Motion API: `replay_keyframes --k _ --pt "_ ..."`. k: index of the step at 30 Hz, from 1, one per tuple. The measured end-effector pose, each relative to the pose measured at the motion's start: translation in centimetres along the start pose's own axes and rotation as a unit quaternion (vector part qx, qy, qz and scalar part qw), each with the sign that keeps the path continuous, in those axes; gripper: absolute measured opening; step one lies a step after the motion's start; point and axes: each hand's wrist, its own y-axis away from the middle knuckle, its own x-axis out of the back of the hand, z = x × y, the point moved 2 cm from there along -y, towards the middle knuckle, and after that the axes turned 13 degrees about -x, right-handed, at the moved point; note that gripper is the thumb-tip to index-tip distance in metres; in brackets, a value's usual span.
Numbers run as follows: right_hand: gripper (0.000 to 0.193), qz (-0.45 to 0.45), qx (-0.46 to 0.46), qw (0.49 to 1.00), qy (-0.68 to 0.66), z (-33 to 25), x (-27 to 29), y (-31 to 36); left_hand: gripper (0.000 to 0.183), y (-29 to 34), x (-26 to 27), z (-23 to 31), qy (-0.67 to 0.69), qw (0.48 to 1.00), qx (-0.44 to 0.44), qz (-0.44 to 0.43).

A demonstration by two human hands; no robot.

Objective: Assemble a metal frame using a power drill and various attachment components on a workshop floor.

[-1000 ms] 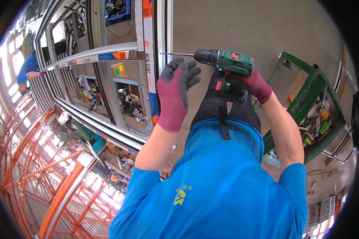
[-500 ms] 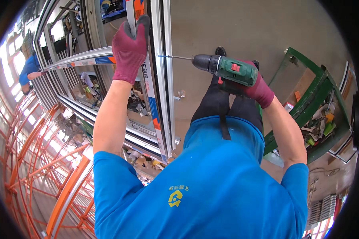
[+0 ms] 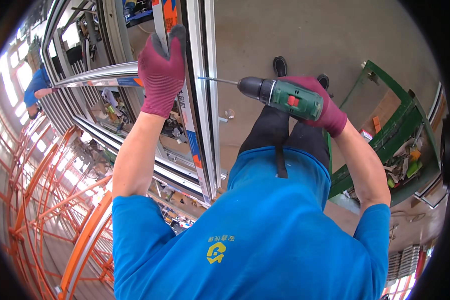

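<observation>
Right hand (image 3: 327,112), maroon glove, right of centre: wrapped around a green cordless drill (image 3: 297,100), firm hold on the handle side. Trigger finger hidden, so can't tell if it's pressed. Drill lies near level, slightly tilted, black chuck (image 3: 255,87) pointing left. Long thin bit (image 3: 220,80) runs left from the chuck; its bluish tip overlaps the outer side of the metal frame (image 3: 213,130). Can't tell from this angle whether the tip touches.

Left hand (image 3: 162,72), matching glove with dark grey finger ends, upper left of centre: narrow grip on the frame upright, right by the joint with the crossbar (image 3: 97,75). Thumb and fingers sit either side of a light strip; some fingertips are hidden behind the metal.

Frame fills the upper left, silver and black profiles, long upright running down the frame just left of centre. Printed tape (image 3: 195,147) in white, orange and blue along the upright.

Around: green metal bin (image 3: 402,117) at right with mixed scraps (image 3: 410,162) inside. Orange steel racks (image 3: 87,245) lower left. Co-worker's arm (image 3: 46,92) at far left, near the crossbar's far end. Wearer's dark shoe (image 3: 280,66) on the grey floor (image 3: 310,30), top centre.
</observation>
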Motion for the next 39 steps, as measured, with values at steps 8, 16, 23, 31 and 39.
replay_keyframes --k 8,16,23,31,39 --pt "0.055 -0.006 0.064 0.986 0.157 -1.7 1.2 -2.4 0.028 0.3 -0.2 -0.3 0.000 1.000 -0.009 0.018" --pt "0.057 -0.036 0.076 0.988 0.131 -1.4 1.1 -4.1 0.028 0.3 -0.2 -1.1 -0.008 1.000 -0.019 0.024" --pt "0.054 -0.026 0.112 0.982 0.150 -1.7 1.6 -3.4 0.032 0.2 -0.6 -0.3 0.038 0.999 -0.009 0.021" --pt "0.071 0.106 0.061 0.991 0.058 -4.6 -3.8 8.2 0.045 2.0 -2.5 -15.6 -0.049 0.964 -0.239 -0.106" --pt "0.063 0.560 -0.184 0.788 0.176 -5.7 -2.3 33.1 0.042 -2.2 -2.5 -11.3 0.078 0.994 -0.078 0.028"
